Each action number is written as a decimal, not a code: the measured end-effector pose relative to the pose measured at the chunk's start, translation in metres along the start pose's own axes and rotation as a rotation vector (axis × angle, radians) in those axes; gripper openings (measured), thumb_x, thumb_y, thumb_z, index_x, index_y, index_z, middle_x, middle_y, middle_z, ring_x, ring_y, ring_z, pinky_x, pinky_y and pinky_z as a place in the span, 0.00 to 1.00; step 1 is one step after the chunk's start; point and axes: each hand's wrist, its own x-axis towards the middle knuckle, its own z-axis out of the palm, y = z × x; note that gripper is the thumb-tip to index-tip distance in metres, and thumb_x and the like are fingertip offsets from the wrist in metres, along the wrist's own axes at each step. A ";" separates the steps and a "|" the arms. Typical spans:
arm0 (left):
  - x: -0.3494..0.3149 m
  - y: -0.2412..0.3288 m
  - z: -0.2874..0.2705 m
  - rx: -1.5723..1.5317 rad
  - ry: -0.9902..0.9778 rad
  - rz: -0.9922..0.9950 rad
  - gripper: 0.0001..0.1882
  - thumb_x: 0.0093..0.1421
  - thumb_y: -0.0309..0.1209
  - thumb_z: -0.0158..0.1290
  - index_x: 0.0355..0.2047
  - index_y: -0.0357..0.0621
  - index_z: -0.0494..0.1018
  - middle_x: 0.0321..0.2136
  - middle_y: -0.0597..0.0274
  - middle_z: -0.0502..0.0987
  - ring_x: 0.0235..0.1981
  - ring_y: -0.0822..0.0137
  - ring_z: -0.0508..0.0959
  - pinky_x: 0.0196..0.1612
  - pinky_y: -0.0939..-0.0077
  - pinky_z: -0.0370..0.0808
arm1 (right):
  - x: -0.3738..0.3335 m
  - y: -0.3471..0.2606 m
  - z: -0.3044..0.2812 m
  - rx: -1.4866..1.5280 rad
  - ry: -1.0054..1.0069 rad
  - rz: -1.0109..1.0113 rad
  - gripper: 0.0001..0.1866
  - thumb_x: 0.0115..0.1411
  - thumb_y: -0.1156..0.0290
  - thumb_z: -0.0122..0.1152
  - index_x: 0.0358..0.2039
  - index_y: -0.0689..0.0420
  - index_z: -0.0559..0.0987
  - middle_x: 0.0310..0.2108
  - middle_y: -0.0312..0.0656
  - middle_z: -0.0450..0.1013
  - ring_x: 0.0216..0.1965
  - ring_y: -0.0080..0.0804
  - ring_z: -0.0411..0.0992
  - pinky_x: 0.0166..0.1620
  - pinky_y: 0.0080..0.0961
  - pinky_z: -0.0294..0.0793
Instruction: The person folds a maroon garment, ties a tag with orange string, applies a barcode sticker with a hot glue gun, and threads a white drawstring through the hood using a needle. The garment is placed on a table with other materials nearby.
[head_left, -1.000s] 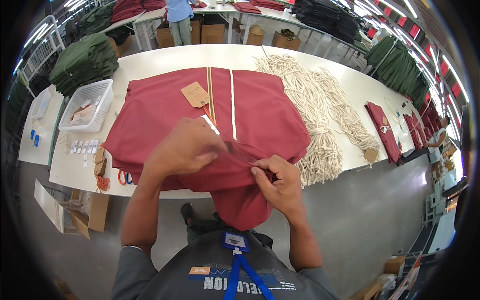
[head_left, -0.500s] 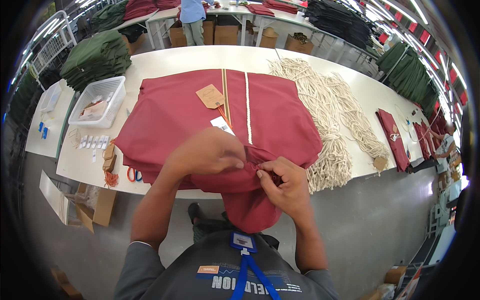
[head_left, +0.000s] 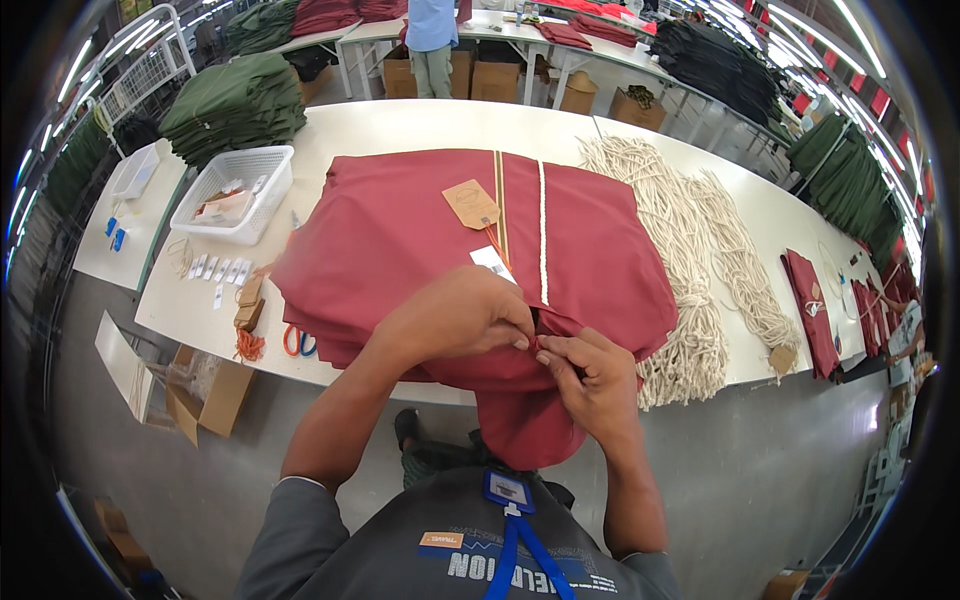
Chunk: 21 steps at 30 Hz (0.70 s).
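Note:
A folded maroon cloth item (head_left: 610, 250) lies on a stack of the same colour, its near part hanging over the table's front edge. My left hand (head_left: 465, 315) is closed, with thumb and fingertips pinching a gathered bit of the cloth near its front. Right beside those fingertips, my right hand (head_left: 592, 378) grips the same gather between thumb and bent fingers. A white cord (head_left: 543, 235) and a tan striped band (head_left: 502, 200) run down the cloth. On it rest a brown cardboard tag (head_left: 470, 205) with orange string and a white label (head_left: 490, 261). My fingers hide the exact pinched spot.
Cream cord bundles (head_left: 680, 310) lie to the right on the white table (head_left: 400, 125). At left are a white basket (head_left: 240, 205), small white labels, brown tags (head_left: 248, 303), scissors (head_left: 296, 340) and green folded cloths (head_left: 235, 105). An open carton (head_left: 222, 395) stands below. Other people work farther off.
The view has shifted, so the table and cloth appear farther right. My left fingertips have come down closer to my right ones at the gathered cloth, which both hands still pinch.

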 end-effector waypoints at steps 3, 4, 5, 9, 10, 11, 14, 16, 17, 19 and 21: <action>-0.002 -0.006 0.000 -0.116 -0.010 -0.011 0.08 0.56 0.23 0.66 0.37 0.40 0.84 0.29 0.59 0.83 0.31 0.65 0.82 0.35 0.71 0.76 | -0.001 0.005 0.003 0.115 -0.012 0.037 0.07 0.59 0.77 0.71 0.39 0.59 0.87 0.26 0.42 0.76 0.25 0.32 0.74 0.31 0.27 0.71; -0.003 -0.008 0.001 -0.163 -0.002 -0.015 0.08 0.56 0.23 0.66 0.38 0.41 0.84 0.29 0.61 0.83 0.32 0.68 0.81 0.35 0.72 0.76 | -0.002 0.007 0.005 0.167 -0.012 0.067 0.07 0.59 0.77 0.71 0.39 0.60 0.87 0.27 0.42 0.77 0.26 0.31 0.75 0.32 0.26 0.72; -0.006 -0.011 0.002 -0.231 0.038 -0.052 0.08 0.57 0.23 0.66 0.39 0.40 0.83 0.30 0.61 0.83 0.33 0.70 0.81 0.36 0.73 0.77 | -0.003 0.009 0.007 0.219 0.004 0.084 0.07 0.60 0.78 0.70 0.40 0.62 0.86 0.29 0.42 0.78 0.29 0.28 0.75 0.35 0.24 0.73; -0.016 -0.020 0.015 -0.664 0.225 -0.155 0.09 0.61 0.22 0.64 0.42 0.36 0.81 0.36 0.61 0.84 0.38 0.74 0.81 0.41 0.77 0.79 | -0.007 0.013 0.018 0.355 0.065 0.167 0.07 0.63 0.78 0.68 0.41 0.65 0.85 0.33 0.39 0.81 0.35 0.21 0.75 0.41 0.19 0.73; -0.018 -0.022 0.019 -0.808 0.282 -0.181 0.09 0.62 0.21 0.64 0.43 0.35 0.81 0.37 0.60 0.84 0.40 0.75 0.81 0.42 0.78 0.80 | -0.008 0.012 0.021 0.363 0.087 0.183 0.07 0.64 0.78 0.68 0.41 0.65 0.85 0.34 0.38 0.81 0.35 0.20 0.75 0.41 0.19 0.73; -0.020 -0.024 0.023 -0.862 0.299 -0.215 0.09 0.62 0.22 0.64 0.43 0.35 0.80 0.39 0.59 0.83 0.40 0.74 0.81 0.43 0.79 0.80 | -0.007 0.011 0.025 0.382 0.095 0.183 0.07 0.64 0.77 0.68 0.42 0.65 0.85 0.33 0.39 0.81 0.35 0.21 0.75 0.41 0.19 0.74; -0.028 -0.028 0.033 -0.953 0.369 -0.340 0.08 0.64 0.22 0.62 0.43 0.34 0.79 0.42 0.55 0.83 0.40 0.74 0.82 0.45 0.80 0.82 | -0.004 0.003 0.039 0.426 0.124 0.192 0.08 0.65 0.76 0.67 0.43 0.65 0.84 0.32 0.40 0.79 0.32 0.22 0.74 0.39 0.20 0.73; -0.032 -0.030 0.035 -0.944 0.397 -0.406 0.07 0.66 0.23 0.60 0.43 0.35 0.79 0.43 0.54 0.83 0.39 0.74 0.82 0.44 0.80 0.82 | -0.001 -0.001 0.044 0.448 0.141 0.214 0.10 0.65 0.74 0.67 0.44 0.65 0.83 0.31 0.38 0.77 0.30 0.21 0.72 0.38 0.19 0.72; -0.034 -0.030 0.034 -0.968 0.445 -0.378 0.06 0.66 0.23 0.60 0.43 0.35 0.79 0.43 0.54 0.83 0.39 0.74 0.82 0.44 0.80 0.82 | 0.001 -0.002 0.043 0.425 0.142 0.188 0.10 0.65 0.73 0.68 0.44 0.65 0.82 0.30 0.38 0.77 0.30 0.21 0.71 0.37 0.19 0.72; -0.037 -0.031 0.032 -1.021 0.523 -0.349 0.05 0.68 0.23 0.58 0.42 0.35 0.79 0.44 0.54 0.83 0.38 0.73 0.82 0.43 0.79 0.83 | 0.002 -0.003 0.035 0.354 0.119 0.168 0.11 0.65 0.71 0.69 0.43 0.65 0.82 0.30 0.38 0.76 0.29 0.20 0.69 0.35 0.20 0.70; -0.039 -0.032 0.031 -0.991 0.542 -0.347 0.03 0.69 0.24 0.56 0.40 0.37 0.78 0.44 0.55 0.83 0.38 0.74 0.82 0.40 0.80 0.82 | -0.001 -0.001 0.017 0.312 -0.048 0.291 0.11 0.64 0.68 0.70 0.37 0.64 0.82 0.23 0.35 0.72 0.25 0.19 0.65 0.30 0.22 0.67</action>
